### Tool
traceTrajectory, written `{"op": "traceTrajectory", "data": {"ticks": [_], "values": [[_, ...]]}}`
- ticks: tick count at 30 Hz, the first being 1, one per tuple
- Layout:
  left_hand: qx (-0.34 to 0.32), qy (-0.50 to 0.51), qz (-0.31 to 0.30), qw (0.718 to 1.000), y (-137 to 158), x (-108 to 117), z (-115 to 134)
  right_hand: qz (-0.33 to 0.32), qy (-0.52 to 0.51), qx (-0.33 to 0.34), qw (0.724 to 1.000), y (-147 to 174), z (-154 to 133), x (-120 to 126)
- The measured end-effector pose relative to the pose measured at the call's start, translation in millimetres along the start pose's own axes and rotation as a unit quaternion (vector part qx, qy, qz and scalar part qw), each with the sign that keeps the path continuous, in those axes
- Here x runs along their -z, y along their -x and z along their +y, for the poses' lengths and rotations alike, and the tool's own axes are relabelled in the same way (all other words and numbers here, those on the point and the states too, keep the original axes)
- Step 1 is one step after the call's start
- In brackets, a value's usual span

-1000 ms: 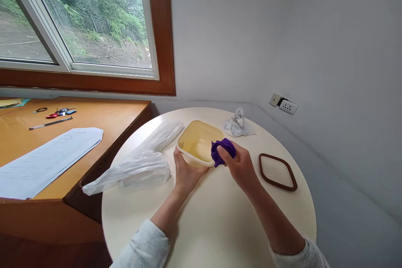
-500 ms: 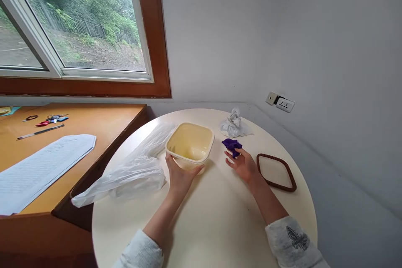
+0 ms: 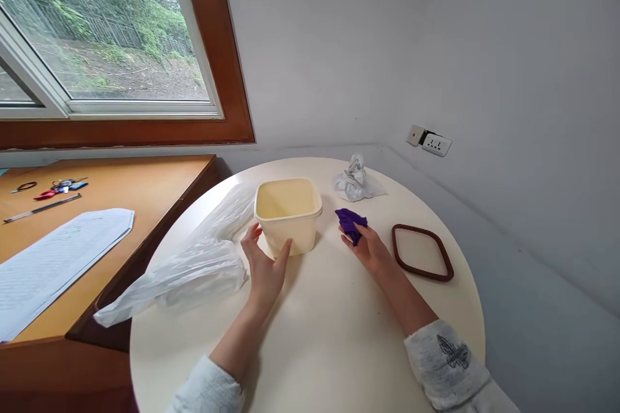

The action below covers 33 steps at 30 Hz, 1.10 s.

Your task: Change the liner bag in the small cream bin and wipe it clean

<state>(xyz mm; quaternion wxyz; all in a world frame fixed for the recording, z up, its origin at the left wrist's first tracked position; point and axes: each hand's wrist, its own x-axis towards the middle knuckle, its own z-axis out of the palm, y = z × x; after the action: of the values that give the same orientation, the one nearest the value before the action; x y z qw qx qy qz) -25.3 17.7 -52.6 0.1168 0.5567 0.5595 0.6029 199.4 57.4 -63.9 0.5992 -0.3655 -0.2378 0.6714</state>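
Note:
A cream plastic container (image 3: 290, 235) stands upright on the round white table, its open top tilted slightly into my view. Close to its near left corner is my left hand (image 3: 264, 271), thumb and fingers spread apart; whether the fingertips still touch the wall I cannot tell. My right hand (image 3: 372, 251) pinches a crumpled purple cloth (image 3: 352, 222) to the right of the container. Just beyond that hand, a brown frame with rounded corners (image 3: 422, 271), perhaps a lid rim, lies flat.
A clear plastic bag (image 3: 203, 277) spreads over the round table (image 3: 314, 348) at left. At the back sits a crumpled whitish plastic bag (image 3: 357, 179). The wooden desk (image 3: 145, 181) on the left bears papers (image 3: 62, 258), a pen (image 3: 43, 208) and keys (image 3: 62, 187).
The container has gone from tilted to upright, and my left hand's grip on it has loosened. My right hand still has the purple cloth. The camera view has shifted slightly.

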Motion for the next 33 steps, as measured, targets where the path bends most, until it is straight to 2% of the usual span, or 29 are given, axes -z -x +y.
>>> {"op": "traceTrajectory", "data": {"ticks": [8,11,15,19,21,24,27,28,31,32,33], "values": [[0.009,-0.021,0.026,0.999,-2,2,-3,-0.029,0.003,0.017,0.999,8,1,-5],[-0.017,-0.024,0.039,0.999,-1,5,3,-0.041,-0.001,0.009,0.999,10,1,-5],[-0.048,-0.001,-0.014,0.999,5,6,12,-0.036,0.017,0.011,0.999,9,2,-3],[-0.033,0.014,-0.071,0.997,10,4,17,-0.048,0.066,0.01,0.997,9,-2,-3],[-0.023,0.015,-0.087,0.996,10,4,17,-0.048,0.149,0.026,0.987,9,-5,-2],[-0.012,0.015,-0.095,0.995,10,3,17,0.008,0.338,0.089,0.937,6,-8,2],[-0.003,0.015,-0.103,0.995,10,3,17,0.083,0.419,0.16,0.89,6,-8,6],[0.0,0.015,-0.107,0.994,10,3,17,0.101,0.468,0.198,0.856,7,-8,6],[0.006,0.012,-0.118,0.993,10,4,18,0.106,0.64,0.287,0.705,14,-8,1],[0.005,0.01,-0.119,0.993,10,4,18,0.093,0.678,0.294,0.667,16,-7,-2],[0.001,0.008,-0.12,0.993,10,5,18,0.075,0.699,0.29,0.65,19,-6,-5]]}}
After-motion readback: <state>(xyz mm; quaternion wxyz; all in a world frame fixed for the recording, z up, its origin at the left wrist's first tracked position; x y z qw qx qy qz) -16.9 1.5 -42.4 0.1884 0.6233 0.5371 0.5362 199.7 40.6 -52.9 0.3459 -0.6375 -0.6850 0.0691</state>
